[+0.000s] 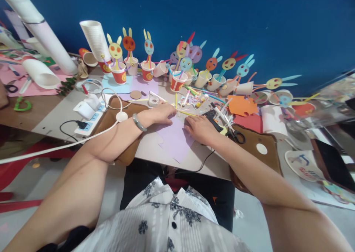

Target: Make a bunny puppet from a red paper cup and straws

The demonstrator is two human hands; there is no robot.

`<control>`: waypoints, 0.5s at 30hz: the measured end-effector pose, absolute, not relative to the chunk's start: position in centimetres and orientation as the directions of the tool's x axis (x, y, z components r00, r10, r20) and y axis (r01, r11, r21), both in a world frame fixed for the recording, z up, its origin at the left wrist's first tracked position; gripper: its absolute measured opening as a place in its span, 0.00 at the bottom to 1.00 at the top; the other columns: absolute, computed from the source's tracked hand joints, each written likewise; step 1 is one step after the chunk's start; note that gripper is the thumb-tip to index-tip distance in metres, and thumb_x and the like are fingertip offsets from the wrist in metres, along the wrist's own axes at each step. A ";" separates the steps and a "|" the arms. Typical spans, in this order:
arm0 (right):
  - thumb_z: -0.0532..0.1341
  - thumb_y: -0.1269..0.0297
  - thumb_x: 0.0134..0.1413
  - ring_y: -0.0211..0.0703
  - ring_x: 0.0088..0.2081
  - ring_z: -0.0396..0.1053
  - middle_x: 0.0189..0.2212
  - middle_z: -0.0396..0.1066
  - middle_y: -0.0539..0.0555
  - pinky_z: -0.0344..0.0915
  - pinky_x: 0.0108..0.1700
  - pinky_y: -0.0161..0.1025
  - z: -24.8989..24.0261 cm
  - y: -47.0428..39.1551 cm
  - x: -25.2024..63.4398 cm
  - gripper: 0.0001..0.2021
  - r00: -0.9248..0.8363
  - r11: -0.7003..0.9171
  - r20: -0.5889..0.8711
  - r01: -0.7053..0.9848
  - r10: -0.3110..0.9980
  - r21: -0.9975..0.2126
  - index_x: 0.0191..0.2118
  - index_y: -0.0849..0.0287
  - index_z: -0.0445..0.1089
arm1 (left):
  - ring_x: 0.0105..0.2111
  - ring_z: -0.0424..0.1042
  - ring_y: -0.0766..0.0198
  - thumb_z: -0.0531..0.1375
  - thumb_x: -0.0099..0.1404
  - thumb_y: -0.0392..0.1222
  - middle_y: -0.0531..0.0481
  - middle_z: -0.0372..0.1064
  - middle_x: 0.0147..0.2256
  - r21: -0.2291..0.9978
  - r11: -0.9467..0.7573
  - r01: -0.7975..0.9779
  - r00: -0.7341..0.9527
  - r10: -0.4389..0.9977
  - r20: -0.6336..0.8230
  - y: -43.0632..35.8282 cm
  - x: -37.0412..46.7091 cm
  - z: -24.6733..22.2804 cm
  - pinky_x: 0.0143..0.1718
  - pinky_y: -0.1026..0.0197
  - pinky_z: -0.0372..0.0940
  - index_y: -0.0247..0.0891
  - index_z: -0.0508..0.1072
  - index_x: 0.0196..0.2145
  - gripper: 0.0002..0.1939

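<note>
My left hand (163, 114) rests at the upper left of a purple paper sheet (174, 139), its fingertips near a thin yellow strip (176, 101). Across from it, my right hand (200, 128) lies at the sheet's right side with curled fingers. Another yellow strip (188, 113) runs between the two hands; whether either hand grips it is too small to tell. Black scissors (235, 135) and a black tool (213, 119), partly hidden, lie beside my right hand. Paper scraps (194, 100) are heaped just beyond both hands.
Paper cups (118, 76) with rabbit figures line the blue wall. A power strip (91, 122) with a white cable (55, 147) is at left. Brown pads (266, 157) flank the work spot. Orange paper (242, 105) and a dark phone-like object (334, 163) lie at right.
</note>
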State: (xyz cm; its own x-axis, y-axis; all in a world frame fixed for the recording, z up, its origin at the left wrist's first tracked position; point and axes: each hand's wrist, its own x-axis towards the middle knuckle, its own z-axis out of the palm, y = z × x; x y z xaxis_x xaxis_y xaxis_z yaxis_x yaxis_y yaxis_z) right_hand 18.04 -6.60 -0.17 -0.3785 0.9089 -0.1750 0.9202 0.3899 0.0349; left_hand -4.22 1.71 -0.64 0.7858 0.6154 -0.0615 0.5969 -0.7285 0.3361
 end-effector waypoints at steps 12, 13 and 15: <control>0.60 0.59 0.72 0.70 0.69 0.70 0.68 0.70 0.77 0.67 0.70 0.63 -2.7 -11.0 15.6 0.27 -0.636 0.635 -0.043 0.772 0.771 -0.038 0.67 0.75 0.71 | 0.50 0.78 0.52 0.59 0.64 0.29 0.42 0.82 0.49 0.349 -0.635 0.689 0.691 0.721 -0.050 1.5 -4.2 -0.3 0.57 0.52 0.64 0.36 0.79 0.57 0.25; 0.60 0.59 0.72 0.70 0.68 0.71 0.68 0.71 0.77 0.68 0.70 0.63 -2.5 -11.7 15.4 0.27 -0.648 0.646 -0.039 0.762 0.761 -0.049 0.67 0.74 0.72 | 0.47 0.79 0.53 0.59 0.63 0.28 0.43 0.83 0.47 0.365 -0.631 0.684 0.693 0.719 -0.055 1.5 -4.2 -0.1 0.55 0.53 0.66 0.35 0.81 0.55 0.24; 0.59 0.58 0.73 0.67 0.66 0.73 0.66 0.74 0.75 0.70 0.68 0.62 -2.0 -12.5 15.4 0.24 -0.669 0.664 -0.036 0.742 0.743 -0.091 0.64 0.71 0.74 | 0.43 0.79 0.56 0.60 0.62 0.28 0.44 0.83 0.43 0.390 -0.636 0.665 0.711 0.700 -0.069 1.4 -4.3 0.2 0.50 0.56 0.67 0.35 0.83 0.48 0.19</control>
State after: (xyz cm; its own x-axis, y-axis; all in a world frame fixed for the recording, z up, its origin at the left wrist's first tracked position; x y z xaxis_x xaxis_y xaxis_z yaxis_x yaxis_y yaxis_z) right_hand 15.43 -12.51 -2.03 -0.6687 0.7427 -0.0362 0.7423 0.6639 -0.0912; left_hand -4.30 1.43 0.20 0.7105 0.7002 -0.0695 0.6653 -0.6364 0.3904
